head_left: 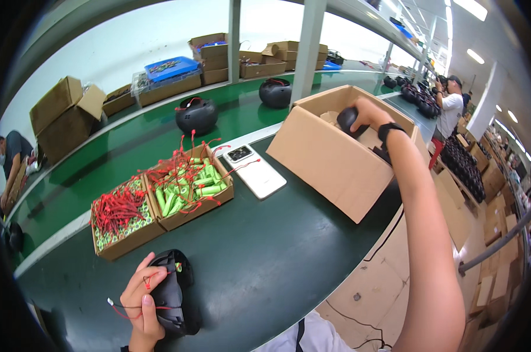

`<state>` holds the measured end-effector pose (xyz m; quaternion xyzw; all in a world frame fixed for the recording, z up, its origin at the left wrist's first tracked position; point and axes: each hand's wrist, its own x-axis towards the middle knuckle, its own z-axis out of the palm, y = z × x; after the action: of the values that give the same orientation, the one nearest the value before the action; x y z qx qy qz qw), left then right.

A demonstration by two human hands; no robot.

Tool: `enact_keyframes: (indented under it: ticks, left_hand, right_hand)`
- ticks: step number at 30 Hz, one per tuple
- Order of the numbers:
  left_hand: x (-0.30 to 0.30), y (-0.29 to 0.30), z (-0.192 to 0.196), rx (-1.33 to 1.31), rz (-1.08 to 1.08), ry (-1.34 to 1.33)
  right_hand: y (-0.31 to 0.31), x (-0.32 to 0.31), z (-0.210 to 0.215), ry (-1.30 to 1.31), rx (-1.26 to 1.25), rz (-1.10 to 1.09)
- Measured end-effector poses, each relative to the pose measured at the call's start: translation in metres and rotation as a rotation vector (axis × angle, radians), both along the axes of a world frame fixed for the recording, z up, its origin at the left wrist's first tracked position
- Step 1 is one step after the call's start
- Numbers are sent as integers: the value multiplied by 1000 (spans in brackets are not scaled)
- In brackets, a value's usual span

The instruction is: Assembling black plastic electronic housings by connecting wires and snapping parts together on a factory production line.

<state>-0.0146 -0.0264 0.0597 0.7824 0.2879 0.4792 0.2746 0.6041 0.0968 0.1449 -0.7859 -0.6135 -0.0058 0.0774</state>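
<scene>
At the lower left, my left hand (pixel 142 296) grips a black plastic housing (pixel 180 317) by its side. Thin red and black wires with a small white plug hang over my fingers, and a bit of green shows inside the housing. My right arm reaches across to an open cardboard box (pixel 330 155) at the right of the bench. Inside it, my right hand (pixel 371 114) is closed around a rounded black plastic part (pixel 351 122). Further black pieces lie partly hidden under my wrist in the box.
Two small cartons hold green battery cells (pixel 189 190) and red-wired cells (pixel 118 214). Between them and the box lies a white phone (pixel 255 171). Round black housings (pixel 196 115) sit on the green conveyor (pixel 130 141) behind. People work at far left and right.
</scene>
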Motion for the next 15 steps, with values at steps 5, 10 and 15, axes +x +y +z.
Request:
enact_keyframes:
  ticks: [5,10,15]
  left_hand:
    - [3,5,3,45,-50,24]
    - [-3,3,1,95,-54,18]
    - [-2,3,1,142,-31,10]
  right_hand:
    - [-32,11,74,-309,652,127]
    - [-87,-142,107,206,841,437]
    - [-151,-288,48,-168,793,928]
